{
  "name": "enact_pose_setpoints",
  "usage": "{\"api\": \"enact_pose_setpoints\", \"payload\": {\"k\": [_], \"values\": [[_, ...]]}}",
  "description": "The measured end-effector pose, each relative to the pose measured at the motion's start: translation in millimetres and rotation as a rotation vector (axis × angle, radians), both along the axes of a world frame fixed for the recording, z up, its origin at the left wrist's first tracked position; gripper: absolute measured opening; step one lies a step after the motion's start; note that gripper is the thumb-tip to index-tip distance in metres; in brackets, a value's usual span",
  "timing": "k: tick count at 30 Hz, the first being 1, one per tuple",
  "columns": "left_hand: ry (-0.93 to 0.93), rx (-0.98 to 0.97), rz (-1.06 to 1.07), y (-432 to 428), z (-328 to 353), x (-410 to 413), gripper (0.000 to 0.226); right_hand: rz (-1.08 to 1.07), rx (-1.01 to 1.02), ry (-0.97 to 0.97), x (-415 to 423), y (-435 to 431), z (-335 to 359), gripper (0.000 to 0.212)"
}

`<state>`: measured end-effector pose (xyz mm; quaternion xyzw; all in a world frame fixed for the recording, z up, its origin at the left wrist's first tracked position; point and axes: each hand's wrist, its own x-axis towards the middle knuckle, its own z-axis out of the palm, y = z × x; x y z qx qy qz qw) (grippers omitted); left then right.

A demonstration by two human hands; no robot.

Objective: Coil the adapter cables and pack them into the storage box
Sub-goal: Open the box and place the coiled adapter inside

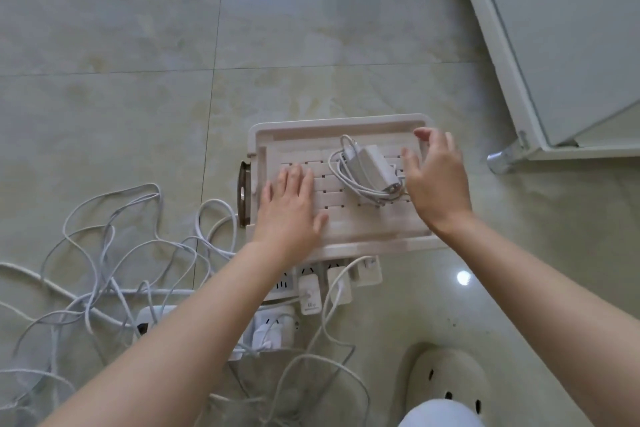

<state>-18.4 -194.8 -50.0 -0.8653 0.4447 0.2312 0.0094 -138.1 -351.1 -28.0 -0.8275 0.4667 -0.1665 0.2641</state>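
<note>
While your left hand (291,208) rests flat on the slatted storage box (346,125) and your right hand (436,180) hovers with fingers spread, gripping nothing, the coiled adapter (370,170) lies just left of your right palm, so one coil appears placed; next, gather the tangled cables (104,253) left of your left wrist.

The left hand (291,208) and right hand (438,180) are seen on bare forearms (194,305). At lower right a cream slipper (446,378), pierced with small dark holes, is worn. Pale bluish-white cloth (441,414) is seen at the bottom edge.
</note>
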Motion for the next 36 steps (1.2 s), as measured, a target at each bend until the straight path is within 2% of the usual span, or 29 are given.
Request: {"api": "enact_pose_setpoints", "payload": {"k": [3, 6, 13, 18, 25, 30, 34, 36], "values": [[-0.024, 0.034, -0.024, 2, 0, -2, 0.070, -0.109, 0.106, 0.149, -33, -14, -17, 0.041], [-0.048, 0.069, -0.033, 1, 0, -4, 0.069, -0.083, 0.176, 0.267, -46, -18, -29, 0.031], [-0.059, 0.133, -0.030, -5, 2, -8, 0.068, 0.168, -0.116, 0.604, -42, -15, -21, 0.029], [-0.060, 0.148, -0.023, -7, 4, -10, 0.067, 0.261, -0.191, 0.741, -35, -22, -24, 0.033], [-0.060, 0.135, -0.015, -7, 2, -10, 0.068, 0.235, -0.158, 0.751, -33, -20, -24, 0.025], [-0.058, 0.145, -0.033, -6, 4, -8, 0.067, 0.111, -0.048, 0.737, -43, -22, -20, 0.024], [-0.059, 0.130, -0.033, -6, 1, -7, 0.068, 0.048, 0.024, 0.584, -46, -17, -21, 0.025], [-0.050, 0.105, -0.035, -5, 1, -6, 0.069, 0.031, -0.061, 0.383, -39, -9, -17, 0.037]]}}
